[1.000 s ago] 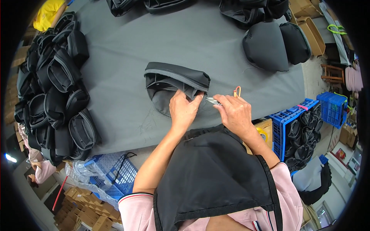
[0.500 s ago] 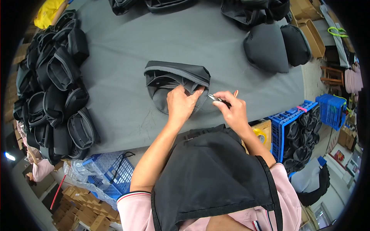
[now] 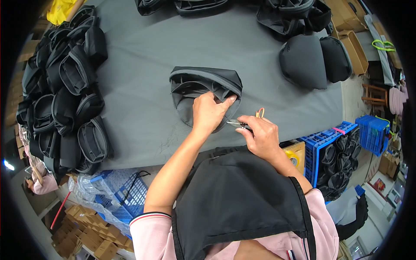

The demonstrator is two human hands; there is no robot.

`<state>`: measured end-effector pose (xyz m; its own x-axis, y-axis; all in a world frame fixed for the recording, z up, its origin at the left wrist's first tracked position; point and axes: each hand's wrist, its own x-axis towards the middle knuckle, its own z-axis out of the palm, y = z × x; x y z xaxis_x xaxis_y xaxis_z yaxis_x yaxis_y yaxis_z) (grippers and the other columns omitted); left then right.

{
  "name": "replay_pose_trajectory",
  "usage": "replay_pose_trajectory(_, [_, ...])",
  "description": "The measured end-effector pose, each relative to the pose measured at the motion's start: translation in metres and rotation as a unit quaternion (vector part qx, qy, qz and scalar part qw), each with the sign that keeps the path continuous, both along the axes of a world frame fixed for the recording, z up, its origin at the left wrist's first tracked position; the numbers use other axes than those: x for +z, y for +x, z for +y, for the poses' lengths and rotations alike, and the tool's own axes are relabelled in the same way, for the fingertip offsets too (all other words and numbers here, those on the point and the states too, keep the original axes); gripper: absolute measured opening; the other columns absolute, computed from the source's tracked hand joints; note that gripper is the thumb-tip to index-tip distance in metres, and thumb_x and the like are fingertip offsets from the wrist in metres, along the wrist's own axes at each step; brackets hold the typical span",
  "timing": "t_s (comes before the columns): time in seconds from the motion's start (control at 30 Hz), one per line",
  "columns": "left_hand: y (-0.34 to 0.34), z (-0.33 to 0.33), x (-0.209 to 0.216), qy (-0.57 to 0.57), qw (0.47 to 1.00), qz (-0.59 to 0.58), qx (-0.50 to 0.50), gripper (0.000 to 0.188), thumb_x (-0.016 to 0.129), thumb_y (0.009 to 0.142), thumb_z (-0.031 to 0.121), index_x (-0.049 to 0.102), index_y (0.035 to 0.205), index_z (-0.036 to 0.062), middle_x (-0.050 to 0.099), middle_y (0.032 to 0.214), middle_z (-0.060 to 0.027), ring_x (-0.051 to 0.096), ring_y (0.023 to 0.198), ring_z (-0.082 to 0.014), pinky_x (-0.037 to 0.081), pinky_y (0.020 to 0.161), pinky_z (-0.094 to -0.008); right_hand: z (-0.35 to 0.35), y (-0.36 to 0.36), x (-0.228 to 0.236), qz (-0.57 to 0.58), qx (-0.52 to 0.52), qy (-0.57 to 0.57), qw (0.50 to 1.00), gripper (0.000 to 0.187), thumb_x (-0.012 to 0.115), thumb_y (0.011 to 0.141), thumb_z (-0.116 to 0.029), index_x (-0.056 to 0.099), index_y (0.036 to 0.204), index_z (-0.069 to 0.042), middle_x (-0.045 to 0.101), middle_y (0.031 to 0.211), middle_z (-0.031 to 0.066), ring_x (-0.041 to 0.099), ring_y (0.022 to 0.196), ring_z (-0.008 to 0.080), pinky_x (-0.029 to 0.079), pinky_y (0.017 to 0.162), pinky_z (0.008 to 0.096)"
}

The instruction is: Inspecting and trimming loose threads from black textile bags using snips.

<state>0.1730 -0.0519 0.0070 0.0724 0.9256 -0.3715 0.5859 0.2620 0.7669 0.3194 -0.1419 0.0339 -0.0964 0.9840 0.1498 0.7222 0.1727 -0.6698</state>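
A black zippered pouch [image 3: 206, 78] lies on the grey-covered table in front of me, its mouth gaping toward me. My left hand [image 3: 208, 112] pinches the near right part of its rim, thumb stretched along the edge and fingers partly hidden inside. In my right hand [image 3: 261, 135] is a small pair of scissors [image 3: 234, 122], blades pointing left at the pouch's lower right edge. An orange finger loop shows above the knuckles. Whether the blade tips touch the fabric I cannot tell.
Stacked black pouches [image 3: 78, 69] line the table's left side. More dark pouches [image 3: 303, 60] sit at the far right. Beside the table's right edge stands a blue crate [image 3: 311, 158] full of pouches, near a roll of yellow tape [image 3: 293, 157]. Another blue crate [image 3: 134, 186] is below left.
My right hand with the scissors has come down and slightly left, along the pouch's side toward its lower edge. My left hand still grips the rim. The whole view has shifted slightly.
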Motion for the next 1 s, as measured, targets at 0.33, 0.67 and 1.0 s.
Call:
replay_pose_trajectory(0.33, [-0.004,0.005,0.008,0.012,1.0,-0.003,-0.014,0.051,0.077,0.066,0.041,0.057,0.062,-0.0065,0.059,0.059,-0.0198,0.06,0.057,-0.0302,0.046,0.056,-0.0383,-0.007,-0.002,-0.004,-0.032,0.012,0.051,0.998,0.024,0.068,0.073,-0.012,0.059,0.094,-0.006,0.062,0.074,0.0059,0.06,0.065,0.0233,0.046,0.061,0.0323])
replay_pose_trajectory(0.67, [-0.054,0.008,0.053,-0.03,0.952,-0.208,-0.222,0.065,0.072,0.074,0.03,0.046,0.122,-0.0051,0.052,0.115,-0.0157,0.054,0.103,-0.0214,0.044,0.089,-0.0334,0.043,-0.025,-0.013,0.232,-0.055,0.04,0.97,0.028,0.061,0.066,0.012,0.062,0.09,-0.002,0.051,0.072,0.0054,0.046,0.061,0.013,0.039,0.056,0.0242])
replay_pose_trajectory(1.0, [-0.051,-0.037,0.039,0.356,0.93,0.021,-0.09,0.032,0.062,0.066,-0.008,0.058,0.097,0.0011,0.059,0.091,-0.0113,0.058,0.083,-0.0281,0.048,0.07,-0.0336,0.048,-0.033,-0.003,0.241,-0.002,-0.054,0.969,0.014,0.068,0.07,0.002,0.063,0.083,0.001,0.06,0.071,0.0098,0.054,0.059,0.0153,0.042,0.053,0.0269])
